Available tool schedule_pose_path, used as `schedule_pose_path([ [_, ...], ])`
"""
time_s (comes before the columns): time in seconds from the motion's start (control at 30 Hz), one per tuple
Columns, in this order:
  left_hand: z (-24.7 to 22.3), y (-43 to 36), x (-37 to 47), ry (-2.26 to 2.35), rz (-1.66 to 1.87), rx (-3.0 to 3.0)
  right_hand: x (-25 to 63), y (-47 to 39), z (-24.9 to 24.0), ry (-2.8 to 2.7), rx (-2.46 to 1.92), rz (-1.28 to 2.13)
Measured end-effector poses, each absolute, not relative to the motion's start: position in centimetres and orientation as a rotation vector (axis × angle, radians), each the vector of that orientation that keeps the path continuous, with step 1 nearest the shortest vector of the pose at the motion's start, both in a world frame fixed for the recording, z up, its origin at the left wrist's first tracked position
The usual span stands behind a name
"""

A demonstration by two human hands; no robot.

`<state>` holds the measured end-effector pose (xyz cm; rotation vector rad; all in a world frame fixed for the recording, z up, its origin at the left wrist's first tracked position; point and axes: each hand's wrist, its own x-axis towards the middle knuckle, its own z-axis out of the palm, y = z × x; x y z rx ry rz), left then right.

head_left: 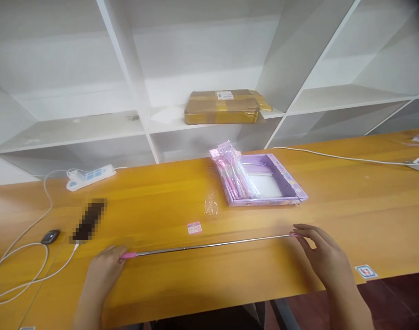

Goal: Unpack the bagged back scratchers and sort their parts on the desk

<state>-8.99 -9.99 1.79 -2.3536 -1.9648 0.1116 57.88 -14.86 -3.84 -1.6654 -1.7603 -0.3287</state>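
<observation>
A thin silver telescopic rod [209, 245] with pink ends stretches between my two hands, just above the wooden table [161, 284]. My left hand [108, 266] is closed around its pink handle [129, 255]. At the other end, the fingertips of my right hand [321, 247] pinch the small pink tip [294, 234]. Beyond the rod lie a small pink printed card [195, 228] and a crumpled clear plastic wrapper [211, 204]. Farther back, several pink and purple sticks in clear packaging [233, 172] rest in the left part of a purple box [288, 200].
At the left are a white power strip [91, 177], a blurred-out dark phone-like item [89, 220] on a white cable [63, 270], and a small black case [50, 237]. A taped cardboard box [223, 107] sits on the white shelf. A sticker [366, 271] marks the front edge.
</observation>
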Motion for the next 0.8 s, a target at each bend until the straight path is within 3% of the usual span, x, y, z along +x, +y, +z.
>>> schedule_pose_path([
  [0.6,2.7,-10.0,-8.5,-2.021,0.102,-2.297,59.3,-16.3,-3.4,-1.72,-1.869,0.043],
  [0.8,2.8,-10.1,-7.2,-2.052,0.13,-2.302,59.2,-15.9,-3.4,-1.787,-1.759,-0.16],
])
